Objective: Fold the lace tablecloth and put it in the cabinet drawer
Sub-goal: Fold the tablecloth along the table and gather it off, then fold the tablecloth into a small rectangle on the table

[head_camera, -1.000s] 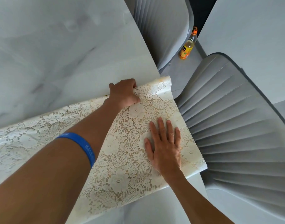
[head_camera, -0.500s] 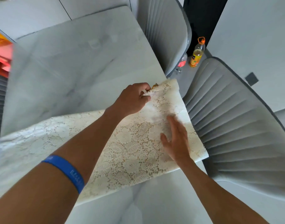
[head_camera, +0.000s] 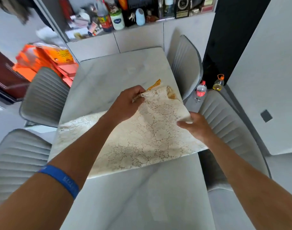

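Across the pale marble counter (head_camera: 118, 75) lies the cream lace tablecloth (head_camera: 142, 143). At centre, the left hand (head_camera: 127, 103) has its grip clamped on a far corner, lifting it to fold. Right of centre, the right hand (head_camera: 197, 127) pinches the near right edge, likely to steady it.

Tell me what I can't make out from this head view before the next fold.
- Cabinet drawer: none identifiable; the cabinet fronts show no handle or opening.
- Left end of the lace tablecloth: covered by the left forearm.
- Left hand grip: fingertips tucked under the raised corner.
- Right hand grip: fingers hidden behind the cloth edge.
- Shelf clutter: labels blurred.
- Floor bottles: too small to read.
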